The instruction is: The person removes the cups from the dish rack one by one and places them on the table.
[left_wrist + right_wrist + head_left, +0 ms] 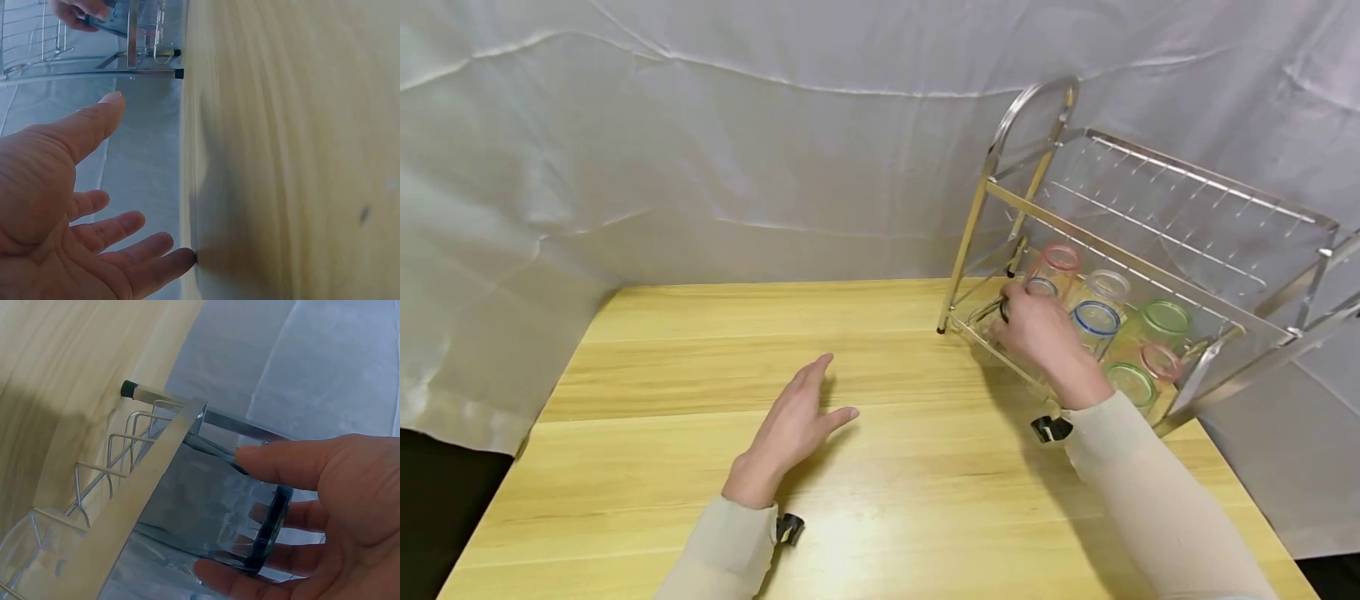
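Observation:
My right hand (1043, 329) is inside the lower tier of a metal rack (967, 242), at its left end. Its thumb and fingers grip a clear glass (194, 494) with a dark ring at the end nearest the palm. In the right wrist view, the glass stands behind the rack's flat bar, beside wire loops (100, 467). Fingers cover part of it in the head view. My left hand (793, 421) hovers low over the wooden table (887, 483), thumb apart, fingers extended, holding nothing. The left wrist view shows its palm (37, 187).
On the lower tier stand several more glasses, among them a blue-ringed glass (1096, 321), a green-ringed glass (1165, 321) and a pink-ringed glass (1060, 260). The upper wire shelf (1157, 221) hangs over them. Grey cloth (775, 167) stands behind the table.

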Tool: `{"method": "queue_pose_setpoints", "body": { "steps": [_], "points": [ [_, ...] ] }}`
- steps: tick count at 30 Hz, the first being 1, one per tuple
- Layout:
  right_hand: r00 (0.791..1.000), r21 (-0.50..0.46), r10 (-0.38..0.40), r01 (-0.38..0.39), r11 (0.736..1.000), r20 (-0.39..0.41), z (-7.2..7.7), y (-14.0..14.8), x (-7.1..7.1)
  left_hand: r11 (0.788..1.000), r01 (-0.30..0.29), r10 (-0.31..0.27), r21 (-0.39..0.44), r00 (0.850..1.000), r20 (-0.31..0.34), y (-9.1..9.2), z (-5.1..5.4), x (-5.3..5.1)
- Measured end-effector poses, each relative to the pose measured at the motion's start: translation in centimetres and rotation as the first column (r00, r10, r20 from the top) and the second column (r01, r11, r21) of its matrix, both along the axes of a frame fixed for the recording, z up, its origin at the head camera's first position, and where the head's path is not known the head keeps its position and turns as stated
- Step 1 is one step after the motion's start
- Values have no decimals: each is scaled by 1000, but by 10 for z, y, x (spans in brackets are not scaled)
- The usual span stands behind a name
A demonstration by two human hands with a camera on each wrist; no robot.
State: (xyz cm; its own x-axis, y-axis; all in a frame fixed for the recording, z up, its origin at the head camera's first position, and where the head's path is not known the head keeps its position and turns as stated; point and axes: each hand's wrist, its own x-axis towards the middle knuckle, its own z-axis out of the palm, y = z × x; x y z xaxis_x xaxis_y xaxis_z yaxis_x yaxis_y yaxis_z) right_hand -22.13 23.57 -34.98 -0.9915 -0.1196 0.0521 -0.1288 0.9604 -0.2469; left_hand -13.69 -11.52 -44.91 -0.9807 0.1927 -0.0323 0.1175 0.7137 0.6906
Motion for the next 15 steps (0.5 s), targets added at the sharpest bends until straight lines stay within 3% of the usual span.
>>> {"method": "queue_pose_setpoints", "body": {
  "steps": [8,15],
  "points": [
    [989,-108,-24,8,994,-146,1,-7,10,998,-31,30,55,999,16,4,1,-8],
    [978,-200,-26,-16,980,-209,4,-22,17,989,-62,56,137,997,49,13,3,-18]
  ]
}}
